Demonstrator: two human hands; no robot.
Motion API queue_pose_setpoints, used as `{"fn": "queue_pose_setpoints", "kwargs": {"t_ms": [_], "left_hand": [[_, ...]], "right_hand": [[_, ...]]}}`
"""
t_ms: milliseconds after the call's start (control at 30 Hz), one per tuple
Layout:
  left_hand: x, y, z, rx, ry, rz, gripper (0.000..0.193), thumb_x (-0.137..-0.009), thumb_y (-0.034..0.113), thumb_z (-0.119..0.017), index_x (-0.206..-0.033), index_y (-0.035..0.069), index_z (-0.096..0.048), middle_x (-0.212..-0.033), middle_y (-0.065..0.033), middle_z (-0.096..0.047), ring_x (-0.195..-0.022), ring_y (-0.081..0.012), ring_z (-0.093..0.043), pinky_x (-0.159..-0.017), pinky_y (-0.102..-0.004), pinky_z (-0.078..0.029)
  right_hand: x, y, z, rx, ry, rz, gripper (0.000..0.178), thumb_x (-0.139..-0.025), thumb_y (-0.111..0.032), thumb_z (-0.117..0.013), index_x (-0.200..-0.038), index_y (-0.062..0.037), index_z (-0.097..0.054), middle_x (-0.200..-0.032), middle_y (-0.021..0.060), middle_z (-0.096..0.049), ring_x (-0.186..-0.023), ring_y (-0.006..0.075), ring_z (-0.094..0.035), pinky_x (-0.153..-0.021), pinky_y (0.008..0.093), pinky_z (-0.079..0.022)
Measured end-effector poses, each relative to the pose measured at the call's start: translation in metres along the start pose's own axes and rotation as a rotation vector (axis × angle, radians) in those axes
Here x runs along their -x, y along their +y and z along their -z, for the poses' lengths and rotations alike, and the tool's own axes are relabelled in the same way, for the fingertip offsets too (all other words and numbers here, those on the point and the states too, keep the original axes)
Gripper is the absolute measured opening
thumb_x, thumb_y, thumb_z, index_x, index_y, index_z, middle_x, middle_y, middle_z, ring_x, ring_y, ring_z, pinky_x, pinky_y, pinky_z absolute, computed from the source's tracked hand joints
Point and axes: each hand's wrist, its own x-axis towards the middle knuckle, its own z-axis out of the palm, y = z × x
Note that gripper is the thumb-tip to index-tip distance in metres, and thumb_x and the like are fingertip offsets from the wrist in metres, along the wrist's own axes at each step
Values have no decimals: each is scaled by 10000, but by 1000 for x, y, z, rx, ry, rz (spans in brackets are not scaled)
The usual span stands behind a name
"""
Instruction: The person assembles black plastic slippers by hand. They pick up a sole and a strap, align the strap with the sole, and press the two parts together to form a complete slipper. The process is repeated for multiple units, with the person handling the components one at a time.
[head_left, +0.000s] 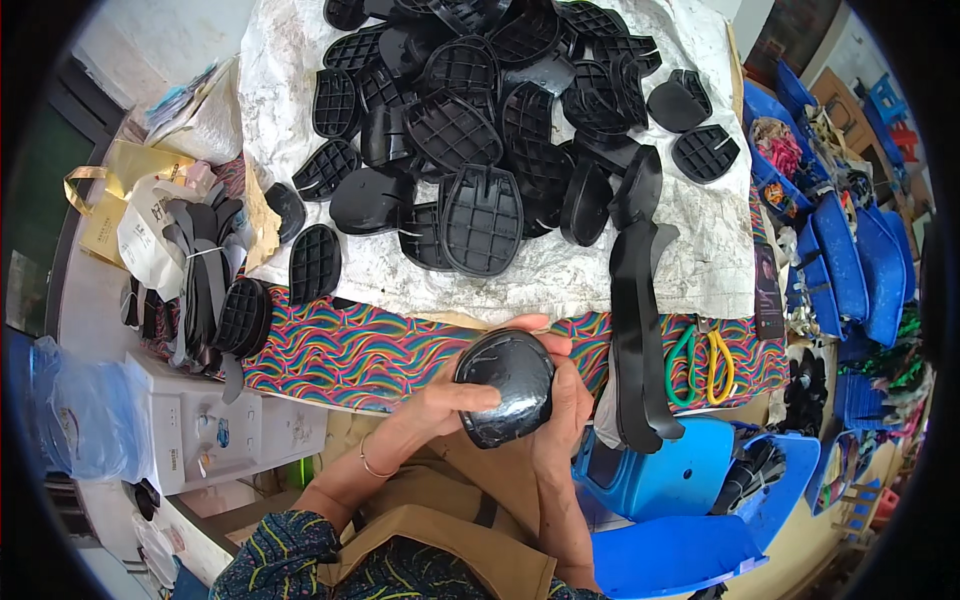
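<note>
Near the table's front edge I hold a black shoe heel (503,405) with its smooth, glossy rounded face turned up. My left hand (440,400) grips it from the left, the thumb lying across the shiny face. Around its right side curl the fingers of my right hand (567,395); some fingertips show behind the far edge. Ahead lies a pile of black heels (470,130), many showing their gridded hollow undersides. The closest of these is a gridded heel (482,220) resting on top of the pile's front.
A stained white sheet (690,250) covers the patterned tabletop (320,350). Long black strips (635,320) hang over the edge at right, beside green (682,365) and yellow loops (720,368). At left lie bundled black strips (203,260). A blue stool (670,470) stands low right.
</note>
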Motion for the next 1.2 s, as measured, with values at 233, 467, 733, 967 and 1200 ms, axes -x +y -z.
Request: {"fn": "queue_pose_setpoints", "kwargs": {"t_ms": [233, 467, 733, 967, 1200], "left_hand": [[5, -5, 2, -9, 118, -26, 798, -758, 215, -710, -1455, -7, -393, -1374, -206, -543, -1273, -285, -546, -1080, -397, -438], [6, -2, 9, -90, 99, -31, 748, -729, 175, -669, -1404, -44, -433, -1308, -201, -577, -1185, -276, -599, -1043, -384, -467], [-7, 7, -4, 211, 188, -51, 680, -767, 176, -566, -1395, -33, -411, -1260, -264, -566, -1191, -381, -576, -1035, -446, -483], [-14, 4, -4, 278, 162, -106, 653, -794, 197, -561, -1394, -10, -408, -1256, -241, -571, -1203, -403, -567, -1081, -497, -440], [-19, -9, -5, 312, 287, -173, 623, -847, 245, -542, -1403, -2, -411, -1261, -228, -572, -1219, -417, -557, -1103, -547, -412]], "right_hand": [[-17, -14, 16, 13, -226, -222, 411, -1044, -308, -510, -1130, 63, -665, -1034, 113, -709, -921, 128, -659, -799, 276, -522], [-24, -14, 15, -65, -277, -280, 376, -1009, -293, -597, -869, 22, -748, -961, 39, -695, -854, 80, -580, -794, 275, -439], [-20, -14, 19, -442, -304, -390, 478, -987, -235, -607, -1307, 117, -561, -1393, 163, -564, -1213, 192, -556, -1019, 348, -429], [-1, 0, 20, 5, -163, -117, 354, -1016, -166, -559, -1251, 92, -617, -1076, 57, -678, -991, 110, -580, -917, 259, -439], [0, -1, 2, 32, 6, -54, 353, -1057, -181, -482, -1243, 86, -618, -1077, 65, -670, -993, 114, -573, -901, 275, -450]]}}
